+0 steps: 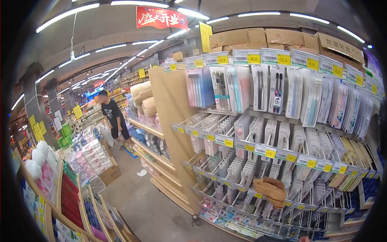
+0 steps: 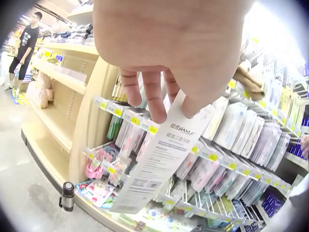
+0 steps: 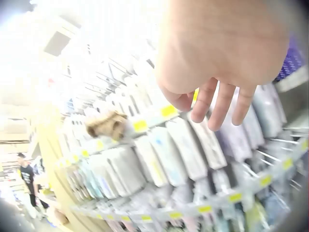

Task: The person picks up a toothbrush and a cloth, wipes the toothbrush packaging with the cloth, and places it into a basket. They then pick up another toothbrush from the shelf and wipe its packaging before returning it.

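In the left wrist view my left hand [image 2: 169,53] pinches a white toothbrush pack [image 2: 157,154] near its top, between thumb and fingers. Printed text faces the camera, and the pack hangs slanted in front of the lower racks. My right hand [image 3: 222,63] holds nothing; its fingers hang loosely bent before a row of hanging toothbrush packs [image 3: 186,147]. A brown cloth [image 1: 271,191] lies draped over a price rail of the toothbrush rack. The head view shows only a sliver of a hand at its bottom edge.
Rows of hooks with toothbrush packs [image 1: 278,90] fill the rack behind price rails [image 1: 262,150]. Cardboard boxes [image 1: 238,38] sit on top. A wooden shelf [image 1: 161,133] adjoins at left. A person [image 1: 114,117] stands in the aisle; a flask [image 2: 67,195] stands on the floor.
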`<state>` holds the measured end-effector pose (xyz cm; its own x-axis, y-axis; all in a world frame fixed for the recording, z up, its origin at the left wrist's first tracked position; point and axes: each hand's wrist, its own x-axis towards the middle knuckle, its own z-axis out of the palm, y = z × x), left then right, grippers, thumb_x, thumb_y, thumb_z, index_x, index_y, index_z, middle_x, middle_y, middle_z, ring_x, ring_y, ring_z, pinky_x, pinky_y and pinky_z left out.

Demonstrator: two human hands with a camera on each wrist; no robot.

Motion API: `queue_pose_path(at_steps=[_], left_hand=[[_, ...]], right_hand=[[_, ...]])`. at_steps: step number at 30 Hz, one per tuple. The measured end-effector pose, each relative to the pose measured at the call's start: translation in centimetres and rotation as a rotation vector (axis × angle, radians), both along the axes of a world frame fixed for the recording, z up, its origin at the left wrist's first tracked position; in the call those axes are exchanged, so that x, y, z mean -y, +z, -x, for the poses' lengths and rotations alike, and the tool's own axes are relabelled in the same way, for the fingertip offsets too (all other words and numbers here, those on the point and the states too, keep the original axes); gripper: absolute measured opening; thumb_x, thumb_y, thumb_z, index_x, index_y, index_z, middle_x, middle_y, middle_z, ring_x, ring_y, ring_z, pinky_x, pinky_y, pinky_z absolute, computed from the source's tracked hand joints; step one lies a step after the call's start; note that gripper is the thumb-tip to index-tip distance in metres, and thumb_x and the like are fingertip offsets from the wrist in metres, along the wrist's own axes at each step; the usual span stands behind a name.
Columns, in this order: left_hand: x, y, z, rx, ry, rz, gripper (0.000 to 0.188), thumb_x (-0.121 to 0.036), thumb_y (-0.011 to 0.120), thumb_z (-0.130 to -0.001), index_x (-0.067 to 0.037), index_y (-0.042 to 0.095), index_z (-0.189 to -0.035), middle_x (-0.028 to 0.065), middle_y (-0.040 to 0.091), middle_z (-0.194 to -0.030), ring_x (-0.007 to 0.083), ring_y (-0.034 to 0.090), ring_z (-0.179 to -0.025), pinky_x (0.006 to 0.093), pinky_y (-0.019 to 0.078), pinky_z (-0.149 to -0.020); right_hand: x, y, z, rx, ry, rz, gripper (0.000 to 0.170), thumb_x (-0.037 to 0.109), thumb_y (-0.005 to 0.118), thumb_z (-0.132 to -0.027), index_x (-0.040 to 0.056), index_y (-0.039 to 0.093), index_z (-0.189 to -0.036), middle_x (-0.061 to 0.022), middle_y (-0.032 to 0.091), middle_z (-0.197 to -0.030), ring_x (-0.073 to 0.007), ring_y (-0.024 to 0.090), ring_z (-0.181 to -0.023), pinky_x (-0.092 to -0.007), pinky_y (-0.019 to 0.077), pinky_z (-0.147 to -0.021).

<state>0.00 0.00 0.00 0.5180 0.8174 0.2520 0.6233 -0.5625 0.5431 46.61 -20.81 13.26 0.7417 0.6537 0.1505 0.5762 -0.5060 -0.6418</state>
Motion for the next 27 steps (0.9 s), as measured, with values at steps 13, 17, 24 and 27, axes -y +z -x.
queue_pose_path(at_steps=[13,17,24,27], left_hand=[[-9.2,12.0,-1.2,0.222,0.088,-0.148,0.019,-0.012,0.061,-0.082,-0.006,0.064,-0.100,0.0159,0.063,-0.099,0.0328,0.060,-0.094,0.0406,0.0480,-0.079],[-11.0,13.3,-1.9,0.354,0.057,-0.165,0.015,-0.014,0.061,-0.085,-0.007,0.063,-0.098,0.0110,0.062,-0.101,0.0290,0.062,-0.089,0.0358,0.0498,-0.076],[-12.9,14.5,-1.4,0.417,0.112,-0.088,0.012,-0.012,0.061,-0.085,-0.010,0.062,-0.097,0.0077,0.061,-0.100,0.0282,0.062,-0.085,0.0340,0.0492,-0.072],[-14.6,14.7,-0.3,0.441,0.118,-0.023,0.011,-0.010,0.061,-0.084,-0.010,0.063,-0.095,0.0077,0.062,-0.099,0.0281,0.062,-0.086,0.0339,0.0491,-0.072]], right_hand=[[-24.2,10.1,5.7,0.652,0.429,-0.283,0.056,0.014,0.072,-0.072,0.0037,0.049,-0.122,-0.0173,0.046,-0.127,-0.0346,0.046,-0.115,-0.0426,0.0384,-0.095],[-27.7,7.4,5.1,0.541,0.417,-0.183,0.068,0.012,0.073,-0.064,0.0042,0.047,-0.127,-0.0201,0.042,-0.133,-0.0386,0.040,-0.121,-0.0490,0.0305,-0.101],[-29.1,5.3,2.7,0.448,0.517,-0.246,0.049,0.001,0.063,-0.064,0.0012,0.057,-0.112,-0.0174,0.060,-0.109,-0.0376,0.054,-0.100,-0.0448,0.0415,-0.089],[-29.4,4.6,2.8,0.447,0.452,-0.326,0.044,0.000,0.059,-0.065,-0.0006,0.058,-0.109,-0.0205,0.061,-0.105,-0.0404,0.056,-0.097,-0.0455,0.0435,-0.086]])
